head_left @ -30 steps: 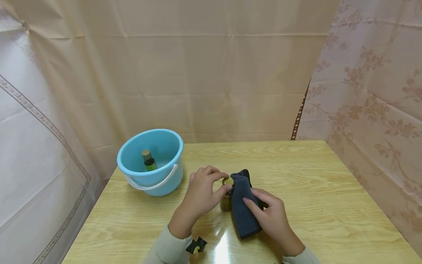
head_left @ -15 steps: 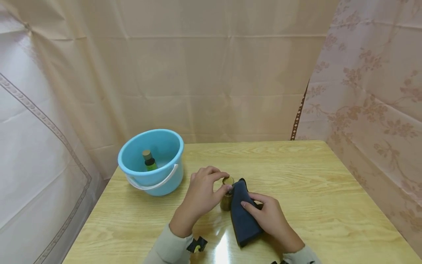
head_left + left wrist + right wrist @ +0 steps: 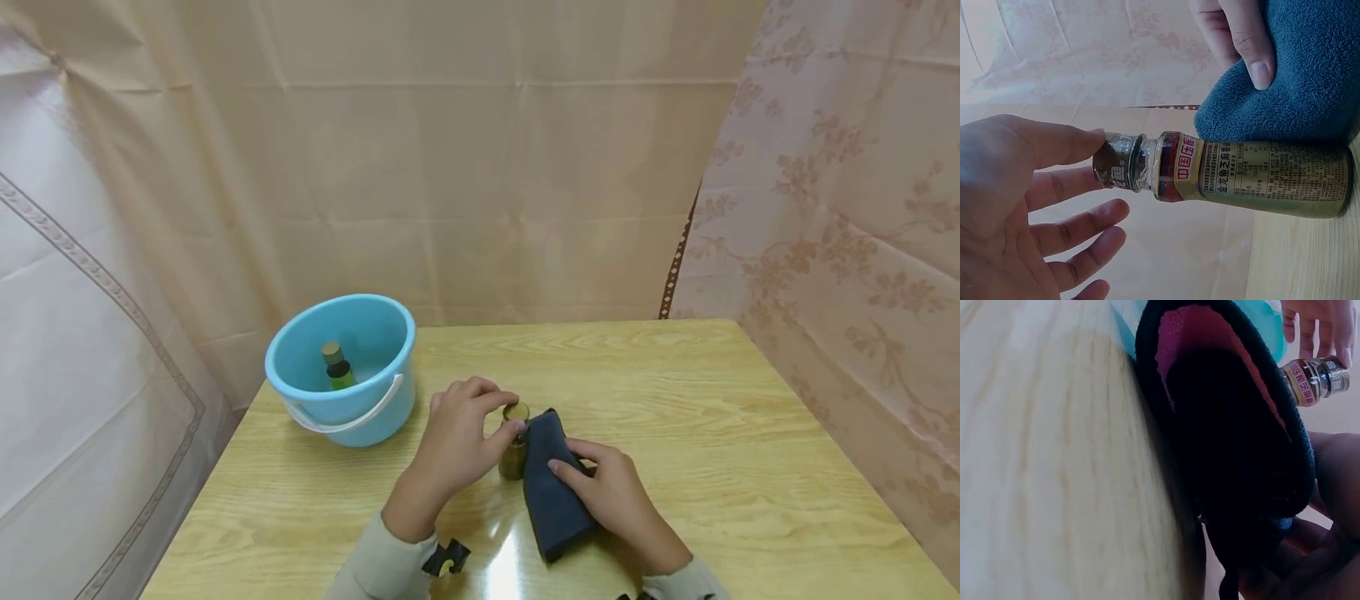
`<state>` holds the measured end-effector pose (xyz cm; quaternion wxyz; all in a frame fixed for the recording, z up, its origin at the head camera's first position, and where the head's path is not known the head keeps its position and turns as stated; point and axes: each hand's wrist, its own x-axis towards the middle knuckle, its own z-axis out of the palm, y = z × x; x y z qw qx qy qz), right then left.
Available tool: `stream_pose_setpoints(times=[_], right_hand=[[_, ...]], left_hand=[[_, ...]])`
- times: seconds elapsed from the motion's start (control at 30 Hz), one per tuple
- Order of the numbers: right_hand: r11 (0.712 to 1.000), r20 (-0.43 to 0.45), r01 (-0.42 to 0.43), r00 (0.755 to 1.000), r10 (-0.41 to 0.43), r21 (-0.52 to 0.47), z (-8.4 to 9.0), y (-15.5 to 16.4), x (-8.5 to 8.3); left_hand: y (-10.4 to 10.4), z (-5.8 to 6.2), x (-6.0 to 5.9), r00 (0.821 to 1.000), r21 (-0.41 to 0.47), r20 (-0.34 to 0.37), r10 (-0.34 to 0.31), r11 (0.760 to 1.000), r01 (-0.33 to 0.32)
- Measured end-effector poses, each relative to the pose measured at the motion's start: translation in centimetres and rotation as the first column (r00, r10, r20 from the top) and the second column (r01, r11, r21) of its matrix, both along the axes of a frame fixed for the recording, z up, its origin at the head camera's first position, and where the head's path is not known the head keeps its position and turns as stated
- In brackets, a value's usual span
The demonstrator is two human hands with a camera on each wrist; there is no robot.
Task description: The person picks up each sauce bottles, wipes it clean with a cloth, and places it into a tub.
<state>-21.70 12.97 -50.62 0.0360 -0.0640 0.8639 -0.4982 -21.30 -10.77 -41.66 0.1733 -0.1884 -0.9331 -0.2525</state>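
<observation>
A glass bottle of sesame oil point(image 3: 512, 463) stands upright on the table, its printed label point(image 3: 1279, 178) visible in the left wrist view. My left hand point(image 3: 457, 433) pinches its cap point(image 3: 1113, 164) between thumb and index finger, while the other fingers spread out beside it. In my right hand point(image 3: 611, 493) is a folded dark blue towel point(image 3: 553, 496), gripped with the thumb on top. The towel lies along the bottle's right side and hides part of it. From the right wrist, the towel's fold point(image 3: 1229, 425) shows a pink inner side.
To the left stands a light blue bucket point(image 3: 367, 429) with a white handle point(image 3: 367, 419). Inside it is a dark bottle with a green label and gold cap point(image 3: 340, 371). The wooden table point(image 3: 675, 400) ends at beige and floral curtains point(image 3: 487, 208).
Over the last second, my right hand has drawn the towel down the bottle's side, a little toward me. Between the last two frames it hardly moves. The left hand stays on the cap.
</observation>
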Motion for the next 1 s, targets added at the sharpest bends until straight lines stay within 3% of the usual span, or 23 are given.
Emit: stream_pose_setpoints(times=[0.3,0.5,0.67,0.83,1.0], right_hand=[[0.999,-0.006,-0.008,1.0,0.008,-0.053,0.0,-0.2,0.0],[0.993,-0.007,0.017,1.0,-0.018,-0.119,0.3,-0.3,0.6],[0.991,-0.149,-0.02,0.989,0.0,-0.132,0.5,-0.4,0.9],[0.979,-0.351,-0.105,0.936,0.037,-0.177,0.5,-0.4,0.9],[0.955,-0.44,-0.162,0.897,0.038,-0.247,0.5,-0.4,0.9]], left_hand=[[0.4,0.0,0.0,0.995,-0.059,-0.052,0.082,0.995,-0.085],[0.5,-0.3,0.1,0.994,-0.047,-0.081,0.068,0.996,-0.072],[0.3,-0.2,0.3,0.995,-0.026,-0.089,0.049,0.998,-0.051],[0.1,-0.1,0.2,0.996,-0.029,-0.083,0.035,0.999,-0.037],[-0.1,0.0,0.2,0.997,-0.025,-0.075,0.019,0.999,-0.021]])
